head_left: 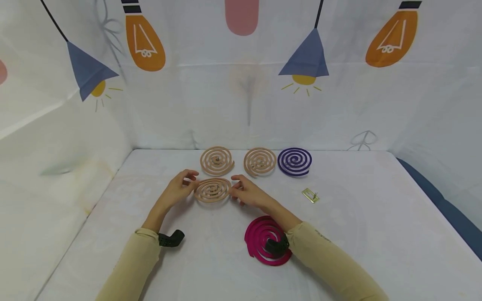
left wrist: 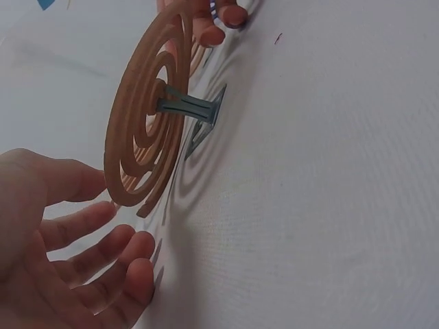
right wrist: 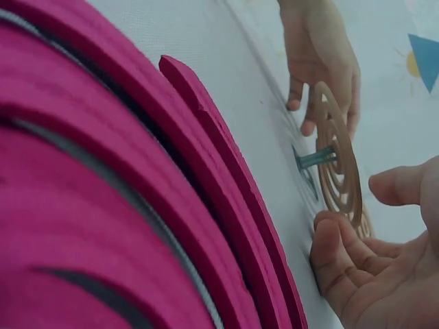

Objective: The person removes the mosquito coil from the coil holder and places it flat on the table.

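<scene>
A tan mosquito coil [head_left: 213, 190] sits raised on a small metal stand [left wrist: 188, 107], its flat side level above the table. At its left rim is my left hand [head_left: 178, 189]; the thumb and forefinger tips reach the edge, with the other fingers loosely bent below. On the opposite side my right hand [head_left: 249, 191] has its fingertips close by the rim. In the right wrist view that thumb stands apart from the coil and the fingers are relaxed. A magenta coil [head_left: 260, 240] lies under my right wrist and fills much of the right wrist view.
Behind stand two more tan coils, a left one [head_left: 216, 161] and a middle one [head_left: 260, 161], beside a dark purple coil [head_left: 295, 161]. A small gold-coloured metal stand [head_left: 310, 195] lies on the white table [head_left: 357, 225] to the right. A printed white cloth [head_left: 211, 104] hangs behind.
</scene>
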A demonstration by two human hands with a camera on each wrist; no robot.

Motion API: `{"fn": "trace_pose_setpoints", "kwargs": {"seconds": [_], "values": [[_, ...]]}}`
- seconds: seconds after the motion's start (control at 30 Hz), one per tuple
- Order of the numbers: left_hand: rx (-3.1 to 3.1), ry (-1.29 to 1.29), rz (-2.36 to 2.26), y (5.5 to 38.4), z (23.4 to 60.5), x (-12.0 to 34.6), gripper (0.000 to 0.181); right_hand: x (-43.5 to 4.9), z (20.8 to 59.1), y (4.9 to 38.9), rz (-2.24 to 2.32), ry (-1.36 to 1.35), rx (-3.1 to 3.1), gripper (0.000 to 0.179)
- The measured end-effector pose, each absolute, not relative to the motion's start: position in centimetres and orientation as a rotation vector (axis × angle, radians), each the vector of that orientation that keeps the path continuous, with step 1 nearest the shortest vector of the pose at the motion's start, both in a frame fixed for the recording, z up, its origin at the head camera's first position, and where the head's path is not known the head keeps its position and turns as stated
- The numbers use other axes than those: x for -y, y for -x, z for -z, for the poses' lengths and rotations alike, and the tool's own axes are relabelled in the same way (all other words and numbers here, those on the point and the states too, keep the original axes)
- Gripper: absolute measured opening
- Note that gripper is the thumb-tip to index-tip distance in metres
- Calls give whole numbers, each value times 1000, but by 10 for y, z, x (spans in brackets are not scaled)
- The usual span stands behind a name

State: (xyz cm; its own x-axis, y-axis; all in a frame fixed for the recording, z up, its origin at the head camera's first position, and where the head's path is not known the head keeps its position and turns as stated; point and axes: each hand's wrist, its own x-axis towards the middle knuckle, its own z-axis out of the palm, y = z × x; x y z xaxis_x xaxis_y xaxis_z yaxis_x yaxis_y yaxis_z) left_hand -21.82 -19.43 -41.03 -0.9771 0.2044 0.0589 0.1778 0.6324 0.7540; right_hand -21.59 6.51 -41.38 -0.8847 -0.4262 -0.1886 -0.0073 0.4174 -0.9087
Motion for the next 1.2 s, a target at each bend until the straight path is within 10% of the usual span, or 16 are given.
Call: {"fn": "trace_pose_setpoints", "kwargs": {"seconds": [1.2], "values": [[-2805, -281, -1185, 216, 409, 192, 34, -58, 414, 215, 1493, 386, -2280, 45]]}}
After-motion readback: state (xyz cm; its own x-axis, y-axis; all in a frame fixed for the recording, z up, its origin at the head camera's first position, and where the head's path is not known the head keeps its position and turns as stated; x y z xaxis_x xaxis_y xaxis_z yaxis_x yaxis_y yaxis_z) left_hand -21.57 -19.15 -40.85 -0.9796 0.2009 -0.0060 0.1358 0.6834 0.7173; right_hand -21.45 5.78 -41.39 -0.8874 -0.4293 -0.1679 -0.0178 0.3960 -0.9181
